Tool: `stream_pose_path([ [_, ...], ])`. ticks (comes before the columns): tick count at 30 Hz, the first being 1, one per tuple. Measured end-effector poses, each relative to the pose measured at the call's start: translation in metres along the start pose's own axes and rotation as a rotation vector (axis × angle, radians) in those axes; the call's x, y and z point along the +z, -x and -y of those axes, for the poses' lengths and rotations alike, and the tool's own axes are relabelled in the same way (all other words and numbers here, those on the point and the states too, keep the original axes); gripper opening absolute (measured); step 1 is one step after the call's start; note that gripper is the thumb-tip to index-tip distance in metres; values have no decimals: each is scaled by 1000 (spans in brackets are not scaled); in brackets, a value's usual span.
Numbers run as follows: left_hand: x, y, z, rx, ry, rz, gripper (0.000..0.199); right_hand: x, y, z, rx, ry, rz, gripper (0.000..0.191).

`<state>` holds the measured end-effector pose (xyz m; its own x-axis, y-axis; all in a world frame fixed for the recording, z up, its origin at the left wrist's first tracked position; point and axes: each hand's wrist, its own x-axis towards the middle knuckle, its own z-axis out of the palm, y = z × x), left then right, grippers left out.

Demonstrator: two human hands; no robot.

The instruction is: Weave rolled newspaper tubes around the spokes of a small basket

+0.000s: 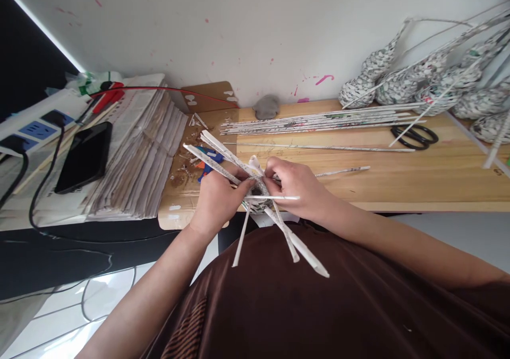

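Between my hands, at the table's front edge, is a small woven newspaper piece (260, 205) with rolled paper tubes (305, 250) sticking out on several sides. My left hand (223, 194) grips its left side, thumb pressed near the rim. On the right side, my right hand (292, 184) pinches a paper strip or tube at the rim; the fingertips partly hide it. One thin tube (285, 197) lies across the opening toward my right hand. Just behind my left hand lies a blue glue gun (211, 157), partly covered by tubes.
Rolled paper sticks (319, 122) lie along the back of the wooden table (398, 181). Black-handled scissors (416, 136) and woven newspaper bottle shapes (366, 80) are at right. A newspaper stack (147, 157), black phone (85, 157) and power strip (40, 128) with cables stand left. A grey lump (266, 107) sits by the wall.
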<state>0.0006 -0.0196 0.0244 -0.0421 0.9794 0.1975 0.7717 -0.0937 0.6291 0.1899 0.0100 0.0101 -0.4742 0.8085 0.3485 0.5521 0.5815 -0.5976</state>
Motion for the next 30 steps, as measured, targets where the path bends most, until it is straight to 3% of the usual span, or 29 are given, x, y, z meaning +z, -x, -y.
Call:
stream_pose_path([
  [6,1,0,-9,-50,-37,27,12,2,1,3,40,-61,19,6],
  [14,0,-5,-20,-3,-361,97,21,6,1,5,63,-79,8,11],
  [17,-9,-8,-20,32,-268,115,21,5,0,3,55,-74,-7,11],
  [23,-34,-9,-3,-101,117,206,36,4,-1,0,77,-74,-27,13],
  [26,-31,-9,2,-116,66,239,26,4,-1,1,53,-87,-38,12],
  [30,-22,-11,-3,-35,-173,143,22,6,-1,4,48,-109,-32,11],
])
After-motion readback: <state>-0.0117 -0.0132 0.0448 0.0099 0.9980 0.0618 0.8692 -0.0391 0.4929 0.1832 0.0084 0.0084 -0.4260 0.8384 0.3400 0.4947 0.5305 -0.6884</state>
